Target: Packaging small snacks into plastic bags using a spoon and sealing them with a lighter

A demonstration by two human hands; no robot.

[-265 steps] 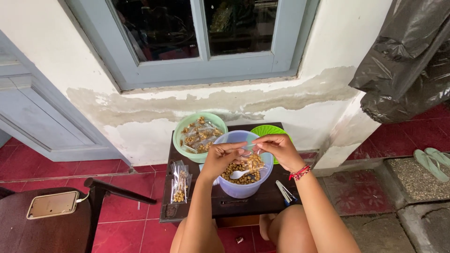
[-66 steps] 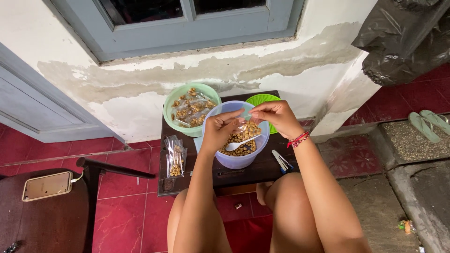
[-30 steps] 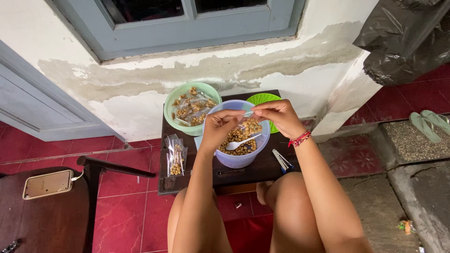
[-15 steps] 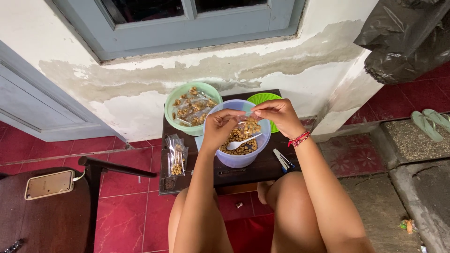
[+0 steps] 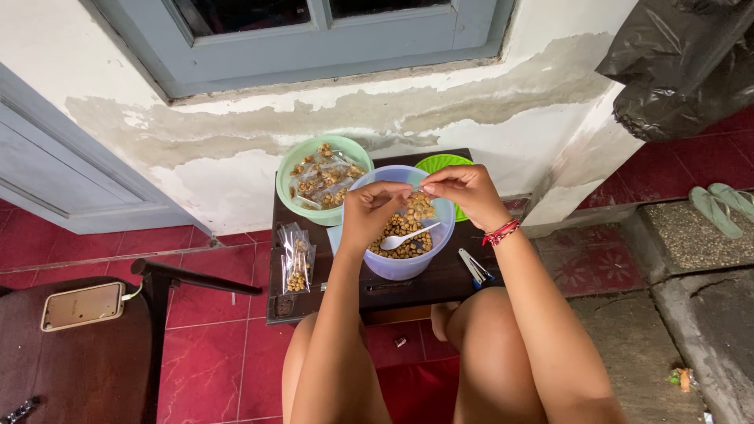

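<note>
My left hand [image 5: 369,210] and my right hand [image 5: 463,192] both pinch the top edge of a small clear bag [image 5: 417,206] filled with brown pellets, held over a pale purple tub [image 5: 393,265]. The tub holds loose brown pellets and a white plastic spoon [image 5: 404,236]. Behind it to the left, a light green bowl [image 5: 292,204] contains several filled small bags. A bright green lid [image 5: 441,164] peeks out behind my right hand. All of it stands on a small dark wooden table [image 5: 440,281].
A few filled bags [image 5: 297,257] lie at the table's left edge. A stapler-like tool [image 5: 473,267] lies at its right. A dark chair [image 5: 78,353] with a phone [image 5: 82,305] on it stands at left. Black plastic sacks [image 5: 683,63] and sandals [image 5: 726,206] are at right.
The hands stay together on the small bag over the tub, with only small finger shifts. The view has drifted slightly.
</note>
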